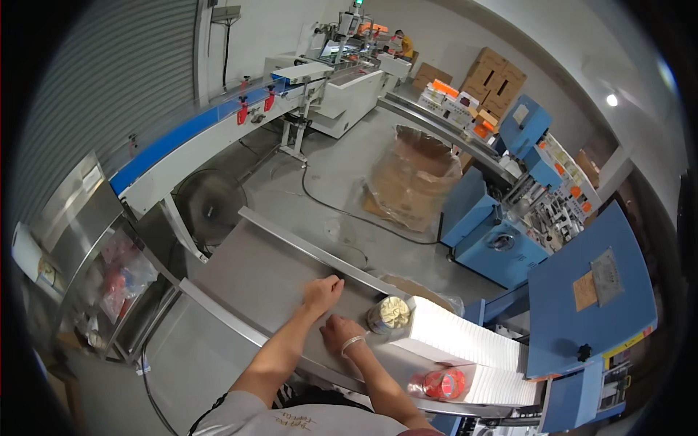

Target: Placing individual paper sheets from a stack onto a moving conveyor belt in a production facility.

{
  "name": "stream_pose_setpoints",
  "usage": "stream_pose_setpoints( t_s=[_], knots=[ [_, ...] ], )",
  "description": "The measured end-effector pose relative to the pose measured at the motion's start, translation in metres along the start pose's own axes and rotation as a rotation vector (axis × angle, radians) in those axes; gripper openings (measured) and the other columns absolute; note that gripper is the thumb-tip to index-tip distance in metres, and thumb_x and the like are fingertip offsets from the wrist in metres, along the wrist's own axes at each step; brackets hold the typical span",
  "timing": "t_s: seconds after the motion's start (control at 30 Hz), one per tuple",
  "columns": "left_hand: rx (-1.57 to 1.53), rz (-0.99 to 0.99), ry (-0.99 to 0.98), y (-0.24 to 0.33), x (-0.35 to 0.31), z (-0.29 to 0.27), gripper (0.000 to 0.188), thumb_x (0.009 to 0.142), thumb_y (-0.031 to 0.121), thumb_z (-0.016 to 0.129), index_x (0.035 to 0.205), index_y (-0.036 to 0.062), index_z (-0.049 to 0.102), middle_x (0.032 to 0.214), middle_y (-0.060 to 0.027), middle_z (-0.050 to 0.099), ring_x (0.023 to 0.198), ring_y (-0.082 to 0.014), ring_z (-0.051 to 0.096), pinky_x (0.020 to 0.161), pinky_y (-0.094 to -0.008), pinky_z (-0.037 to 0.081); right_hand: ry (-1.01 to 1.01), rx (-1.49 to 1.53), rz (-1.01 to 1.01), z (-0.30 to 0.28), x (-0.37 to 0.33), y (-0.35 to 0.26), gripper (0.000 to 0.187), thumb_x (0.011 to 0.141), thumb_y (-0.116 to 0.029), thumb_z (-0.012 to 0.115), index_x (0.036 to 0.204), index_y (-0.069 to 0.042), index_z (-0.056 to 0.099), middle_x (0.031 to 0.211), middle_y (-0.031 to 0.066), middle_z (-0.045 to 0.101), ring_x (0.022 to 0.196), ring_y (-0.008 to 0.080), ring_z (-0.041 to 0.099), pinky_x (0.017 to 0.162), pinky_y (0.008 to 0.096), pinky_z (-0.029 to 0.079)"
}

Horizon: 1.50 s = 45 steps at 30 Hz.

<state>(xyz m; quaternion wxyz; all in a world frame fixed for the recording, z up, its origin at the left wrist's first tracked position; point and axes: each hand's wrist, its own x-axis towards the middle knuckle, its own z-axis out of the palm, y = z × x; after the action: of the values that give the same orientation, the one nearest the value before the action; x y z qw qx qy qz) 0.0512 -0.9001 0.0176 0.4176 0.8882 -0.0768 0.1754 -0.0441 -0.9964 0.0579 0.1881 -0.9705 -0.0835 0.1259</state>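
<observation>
Over the bare metal channel table (254, 269), my left hand (323, 293) is curled into a fist near its far raised edge. Just below it, my right hand (340, 333), with a pale band round the wrist, has its fingers bent inward. Nothing sticks out of either hand, though the palms are hidden. To the right of my hands lies a gold round bundle in clear wrap (391, 315), touching the end of a long row of upright white cards or flat boxes (458, 330). A red round thing in clear plastic (443, 384) lies nearer me, against a second white row (498, 385).
A blue machine (592, 291) stands at the right end of the table, with another blue machine (494, 247) beyond. Across the floor are a plastic-lined carton (414, 178), a floor fan (211, 211) and a blue belt conveyor (167, 145). A person in yellow (406, 48) is far back.
</observation>
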Motion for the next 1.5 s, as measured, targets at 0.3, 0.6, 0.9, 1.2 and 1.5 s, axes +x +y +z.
stream_pose_setpoints(
  t_s=[0.3, 0.6, 0.9, 1.2, 1.5],
  knots=[
    [0.072, -0.016, -0.158, 0.008, -0.009, -0.005, 0.023, 0.082, 0.03, 0.058, 0.071, 0.0098, 0.061, 0.064, -0.0157, 0.06, 0.063, -0.0389, 0.058, 0.056, -0.0483, 0.045, 0.106, 0.119, 0.141, 0.005, -0.005, 0.014, 0.037, 0.079, -0.05, 0.056, 0.076, -0.015, 0.068, 0.071, 0.012, 0.065, 0.071, 0.0323, 0.063, 0.065, 0.0436, 0.049],
    [0.002, -0.091, -0.212, 0.011, -0.008, -0.01, 0.027, 0.08, 0.039, 0.061, 0.071, 0.0129, 0.063, 0.058, -0.0077, 0.06, 0.056, -0.0296, 0.06, 0.053, -0.04, 0.046, 0.167, 0.141, 0.06, 0.018, 0.009, 0.028, 0.042, 0.082, -0.051, 0.051, 0.069, -0.014, 0.065, 0.069, 0.0123, 0.064, 0.067, 0.0335, 0.063, 0.061, 0.0456, 0.049],
    [-0.021, -0.149, -0.132, 0.011, -0.011, -0.011, 0.025, 0.079, 0.035, 0.064, 0.069, 0.0123, 0.063, 0.054, -0.0047, 0.058, 0.051, -0.025, 0.058, 0.049, -0.0347, 0.044, 0.079, 0.192, 0.011, 0.006, 0.001, 0.018, 0.038, 0.084, -0.046, 0.05, 0.075, -0.012, 0.066, 0.075, 0.0133, 0.066, 0.07, 0.0343, 0.063, 0.064, 0.0456, 0.05],
    [-0.088, -0.148, -0.079, 0.003, -0.013, -0.004, 0.024, 0.078, 0.034, 0.064, 0.07, 0.0106, 0.062, 0.054, -0.0056, 0.057, 0.051, -0.0244, 0.057, 0.05, -0.0339, 0.044, -0.113, 0.249, -0.042, -0.009, -0.005, 0.004, 0.036, 0.084, -0.045, 0.048, 0.081, -0.014, 0.067, 0.087, 0.0112, 0.067, 0.083, 0.0331, 0.063, 0.073, 0.0447, 0.049],
    [-0.116, -0.155, -0.066, 0.007, -0.012, -0.006, 0.025, 0.078, 0.028, 0.065, 0.069, 0.0057, 0.062, 0.052, -0.0044, 0.055, 0.047, -0.0147, 0.051, 0.049, -0.0294, 0.041, -0.144, 0.301, -0.058, -0.004, -0.003, 0.007, 0.04, 0.086, -0.046, 0.045, 0.081, -0.013, 0.067, 0.088, 0.0118, 0.066, 0.084, 0.0341, 0.062, 0.075, 0.0443, 0.049]
  ],
)
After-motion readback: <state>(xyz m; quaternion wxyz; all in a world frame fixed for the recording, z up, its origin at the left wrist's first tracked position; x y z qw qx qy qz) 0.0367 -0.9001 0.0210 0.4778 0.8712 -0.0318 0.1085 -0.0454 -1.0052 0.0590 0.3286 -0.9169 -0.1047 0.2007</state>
